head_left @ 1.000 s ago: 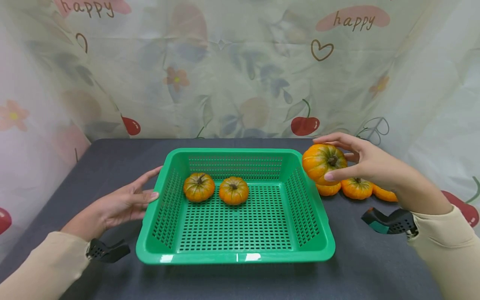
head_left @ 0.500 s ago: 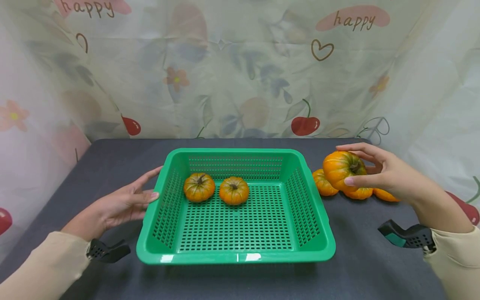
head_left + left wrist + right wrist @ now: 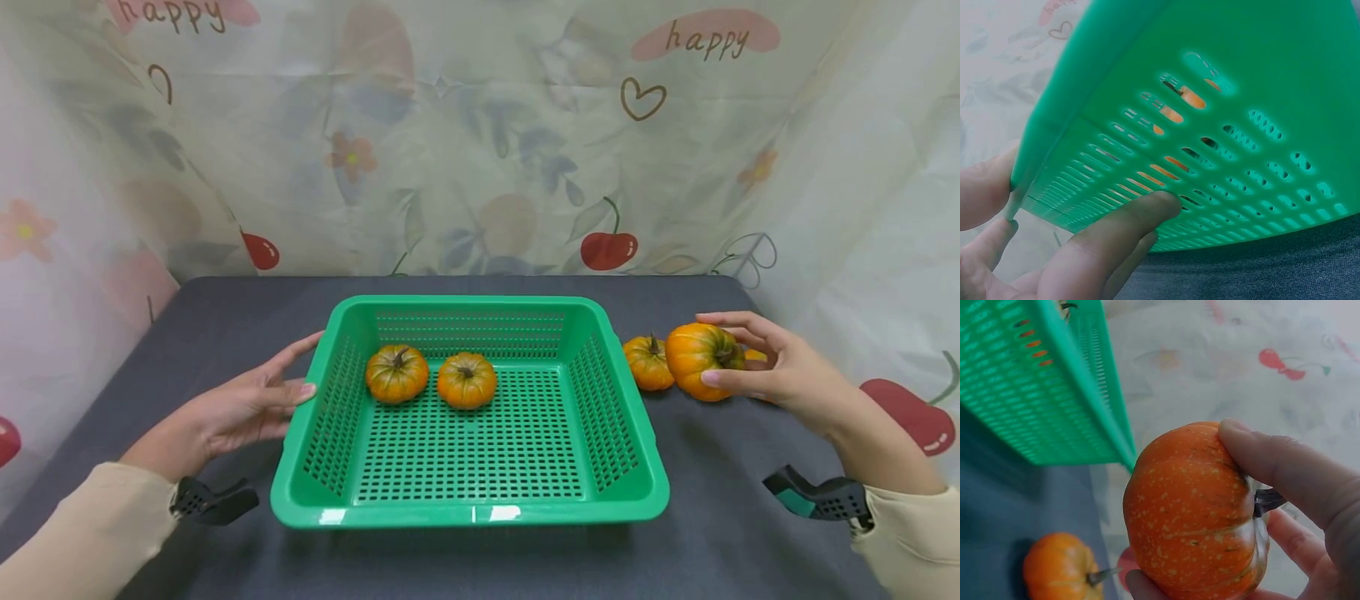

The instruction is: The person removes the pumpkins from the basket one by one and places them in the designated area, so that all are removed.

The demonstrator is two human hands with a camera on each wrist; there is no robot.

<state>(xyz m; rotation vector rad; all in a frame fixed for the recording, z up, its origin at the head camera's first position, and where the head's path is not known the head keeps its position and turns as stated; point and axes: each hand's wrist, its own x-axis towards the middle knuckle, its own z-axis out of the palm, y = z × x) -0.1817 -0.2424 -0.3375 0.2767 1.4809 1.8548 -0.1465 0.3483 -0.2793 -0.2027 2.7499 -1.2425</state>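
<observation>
A green plastic basket (image 3: 405, 515) with slotted walls stands on the table in the head view. Two small orange pumpkins, a left one (image 3: 397, 374) and a right one (image 3: 467, 381), lie inside it. At its left rim my left hand (image 3: 240, 412) pinches the edge, while other fingers (image 3: 1116, 234) lie against the outer wall in the left wrist view. My right hand (image 3: 783, 371) holds an orange pumpkin (image 3: 697, 360) by its sides, thumb near the stem, right of the basket. Another pumpkin (image 3: 648, 363) sits between it and the basket.
More orange shows behind my right hand, mostly hidden by the fingers and the held pumpkin. The dark grey table (image 3: 720, 517) runs back to a printed curtain (image 3: 465, 167), which also hangs at both sides.
My right hand has carried its pumpkin rightward and down, away from the basket's right rim, uncovering the pumpkin beside the basket. The left hand and basket have stayed put.
</observation>
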